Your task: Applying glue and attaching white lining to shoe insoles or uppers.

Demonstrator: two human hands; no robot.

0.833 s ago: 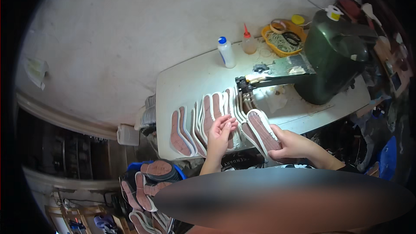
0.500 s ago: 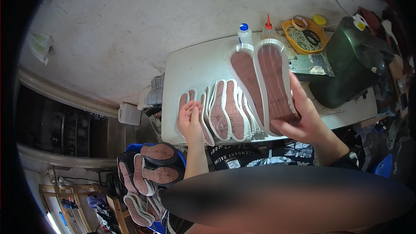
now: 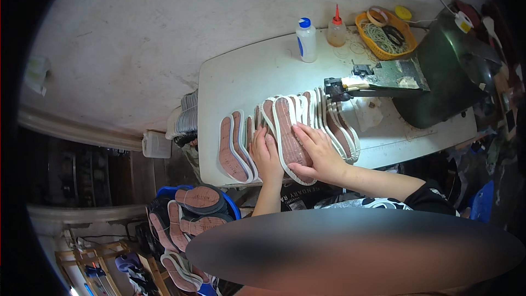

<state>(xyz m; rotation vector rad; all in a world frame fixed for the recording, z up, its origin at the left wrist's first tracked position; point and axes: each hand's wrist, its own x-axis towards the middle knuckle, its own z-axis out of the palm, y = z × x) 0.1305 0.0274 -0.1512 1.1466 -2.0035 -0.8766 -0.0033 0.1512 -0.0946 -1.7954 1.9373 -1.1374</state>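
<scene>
Insoles (image 3: 269,111), reddish-brown with white rims, form an overlapping row on the table (image 3: 246,82), left of the green machine (image 3: 449,71). That machine is the biggest thing standing on the tabletop, and its arm (image 3: 392,79) reaches out to the left, the dark head (image 3: 338,89) close by the row's right end. Squaring up the row seems to be the step in hand, and the next move calls for even pressure from both sides so that neighbouring pieces do not slide. What stands most in the way is the machine's head, which leaves little room at that end. Well left of the machine and lower down, a blue tub (image 3: 235,204) holds more soles (image 3: 200,196); farther left sits a white jug (image 3: 156,145). Just behind the machine's arm lies a yellow basket (image 3: 390,55) of pale cords (image 3: 378,37). Left of the machine, the right hand (image 3: 320,156) is spread and unclenched, laid over one insole (image 3: 286,123) in the row; the left hand (image 3: 267,156) curves along its other edge, though I cannot tell whether it grips anything. Smaller still, a blue-capped bottle (image 3: 307,44) and a red-nozzled bottle (image 3: 337,34) stand behind the machine's head, clear of both hands.
</scene>
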